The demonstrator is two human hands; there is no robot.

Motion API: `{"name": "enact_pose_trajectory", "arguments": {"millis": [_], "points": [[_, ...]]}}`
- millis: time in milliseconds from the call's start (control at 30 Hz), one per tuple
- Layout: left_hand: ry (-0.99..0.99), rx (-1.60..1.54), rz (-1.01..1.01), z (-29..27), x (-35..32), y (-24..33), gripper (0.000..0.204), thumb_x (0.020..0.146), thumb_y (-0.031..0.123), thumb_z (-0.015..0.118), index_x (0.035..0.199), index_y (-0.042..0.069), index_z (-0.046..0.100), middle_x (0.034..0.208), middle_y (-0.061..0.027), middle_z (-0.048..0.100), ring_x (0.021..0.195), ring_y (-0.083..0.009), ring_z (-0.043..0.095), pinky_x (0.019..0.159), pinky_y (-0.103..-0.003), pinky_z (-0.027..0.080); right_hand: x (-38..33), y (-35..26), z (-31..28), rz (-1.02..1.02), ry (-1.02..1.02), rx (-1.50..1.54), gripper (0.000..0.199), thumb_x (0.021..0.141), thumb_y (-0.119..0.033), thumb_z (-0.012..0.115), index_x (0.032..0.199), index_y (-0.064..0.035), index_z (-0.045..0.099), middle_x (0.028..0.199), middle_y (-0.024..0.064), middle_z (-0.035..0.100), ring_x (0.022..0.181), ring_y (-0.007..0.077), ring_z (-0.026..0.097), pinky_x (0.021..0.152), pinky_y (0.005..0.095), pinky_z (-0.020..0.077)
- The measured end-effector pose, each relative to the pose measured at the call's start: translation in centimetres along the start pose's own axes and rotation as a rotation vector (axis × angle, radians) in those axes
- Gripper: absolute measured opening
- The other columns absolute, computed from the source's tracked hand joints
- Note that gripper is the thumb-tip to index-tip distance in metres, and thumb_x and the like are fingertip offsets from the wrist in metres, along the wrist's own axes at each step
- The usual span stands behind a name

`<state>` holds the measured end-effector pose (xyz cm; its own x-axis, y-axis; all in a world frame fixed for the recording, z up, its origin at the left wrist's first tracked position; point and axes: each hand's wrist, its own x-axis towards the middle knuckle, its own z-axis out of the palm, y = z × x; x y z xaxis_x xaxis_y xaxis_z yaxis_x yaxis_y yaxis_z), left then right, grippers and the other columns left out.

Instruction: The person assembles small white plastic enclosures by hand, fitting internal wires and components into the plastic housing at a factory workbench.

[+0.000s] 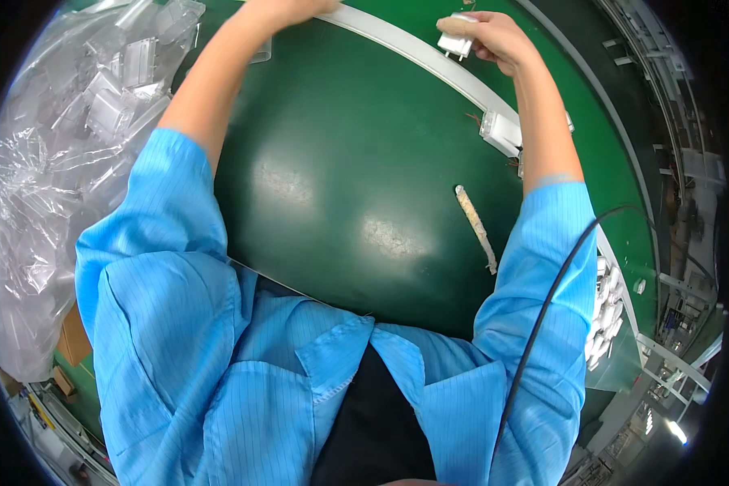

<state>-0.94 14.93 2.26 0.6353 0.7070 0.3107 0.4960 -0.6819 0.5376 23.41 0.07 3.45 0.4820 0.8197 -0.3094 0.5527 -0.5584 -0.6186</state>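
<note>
Here, the right hand [494, 36], arm outstretched, pinches a small white plug adapter [455, 42] over the green table [356, 178], while the left hand [287, 10], at the frame edge, has an indeterminate grip.

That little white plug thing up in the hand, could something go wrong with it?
1. The right hand pinches the white plug only at its edge, above the green belt; it might slip and drop.
2. The right forearm passes close over another white part by the rail; it might knock it.
3. The left hand is mostly out of view at the top, so its grip cannot be checked.
</note>
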Motion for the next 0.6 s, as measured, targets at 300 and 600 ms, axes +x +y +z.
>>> {"name": "enact_pose_trajectory", "arguments": {"millis": [300, 600], "points": [[-0.424, -0.926, 0.091, 0.1, -10.1, 8.7, 0.034, 0.077, 0.002, 0.068, 0.107, 0.001, 0.052, 0.099, -0.0059, 0.055, 0.094, -0.0116, 0.054, 0.083, -0.026, 0.046, -16.4, 0.7, 3.7, -0.540, 0.304, 0.409, 0.047, 0.070, 0.001, 0.073, 0.115, 0.0019, 0.057, 0.100, 0.0057, 0.061, 0.076, 0.0068, 0.056, 0.062, 0.0177, 0.0442], [-0.375, -1.173, 0.165, 5.1, -11.2, 9.2, 0.042, 0.076, 0.011, 0.062, 0.117, 0.001, 0.052, 0.092, -0.0115, 0.057, 0.088, -0.0266, 0.059, 0.078, -0.036, 0.049, -15.5, 2.4, 5.3, -0.420, 0.086, 0.752, 0.031, 0.080, -0.005, 0.063, 0.110, -0.0025, 0.058, 0.085, -0.0005, 0.060, 0.064, 0.0018, 0.050, 0.049, 0.0156, 0.0370]]}}
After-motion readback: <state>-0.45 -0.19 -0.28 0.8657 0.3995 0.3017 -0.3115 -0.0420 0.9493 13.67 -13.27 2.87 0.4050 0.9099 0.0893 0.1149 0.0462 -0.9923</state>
